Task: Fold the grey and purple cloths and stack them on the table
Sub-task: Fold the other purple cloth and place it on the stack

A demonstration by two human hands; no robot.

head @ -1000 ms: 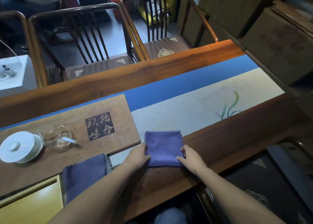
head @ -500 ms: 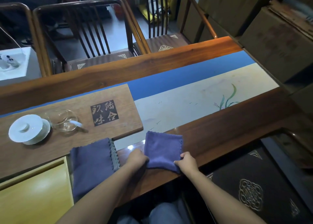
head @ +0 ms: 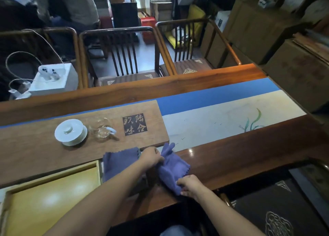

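The purple cloth point(head: 173, 166) is no longer the neat flat square it was half a second ago: it now hangs rumpled and slanted between the two hands, its far corner poking up toward twelve o'clock and its near corner low at five o'clock. The left hand point(head: 151, 157) pinches the cloth's upper left edge with curled fingers; the right hand point(head: 190, 185) pinches the lower corner near the table point(head: 249, 157) edge, fingers curled around the fabric. Both hands have risen and swung toward nine o'clock compared with a moment earlier.

The grey cloth point(head: 120, 162) lies folded and flat just beside the left hand, at nine o'clock from it, resting partly on the wooden tea board point(head: 35, 150) that carries a white lidded cup point(head: 70, 132) and a glass pitcher point(head: 100, 129).

This likely means the folded purple piece is being carried over to go on top of the grey one. The lift has loosened its shape, so it may need smoothing or refolding once it lands for the stack to sit tidy.
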